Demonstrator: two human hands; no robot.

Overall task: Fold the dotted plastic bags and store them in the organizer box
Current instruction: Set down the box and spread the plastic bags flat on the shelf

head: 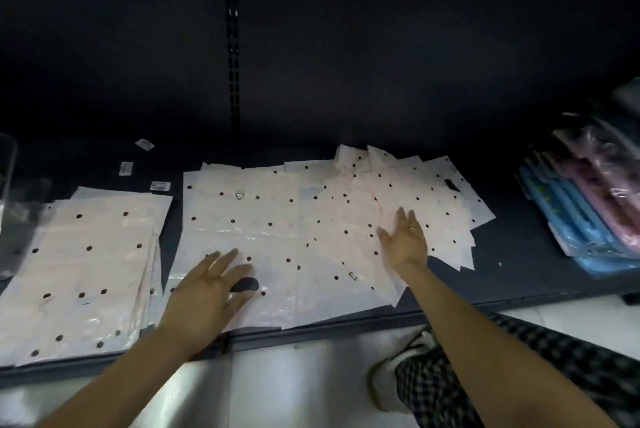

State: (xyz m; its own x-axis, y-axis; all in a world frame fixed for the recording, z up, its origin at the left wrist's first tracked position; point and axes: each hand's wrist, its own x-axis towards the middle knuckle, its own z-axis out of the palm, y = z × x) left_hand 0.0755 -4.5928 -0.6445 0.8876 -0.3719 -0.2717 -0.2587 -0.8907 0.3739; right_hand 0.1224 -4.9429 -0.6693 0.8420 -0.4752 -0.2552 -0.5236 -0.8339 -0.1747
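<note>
Two flat hands, left hand (204, 292) and right hand (403, 240), fingers straight, on two spreads of dotted bags (277, 219).

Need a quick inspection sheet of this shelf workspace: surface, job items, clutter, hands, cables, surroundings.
Surface: dark shelf, low, lit mainly at the front edge.
Job's things: neat stack of dotted bags at left; loose spread of dotted bags overlapping from centre to right, all unfolded. Organizer box: possibly the clear container at far left, cannot tell.
Clutter: small labels behind the stack; blue and pink packaged goods at right.
Grippers: left hand flat on the spread, fingers straight; right hand flat on the right-side bags.
Cables: nothing seen.
Surroundings: slotted shelf upright on a dark back panel; pale floor, checked trousers and a shoe below.
</note>
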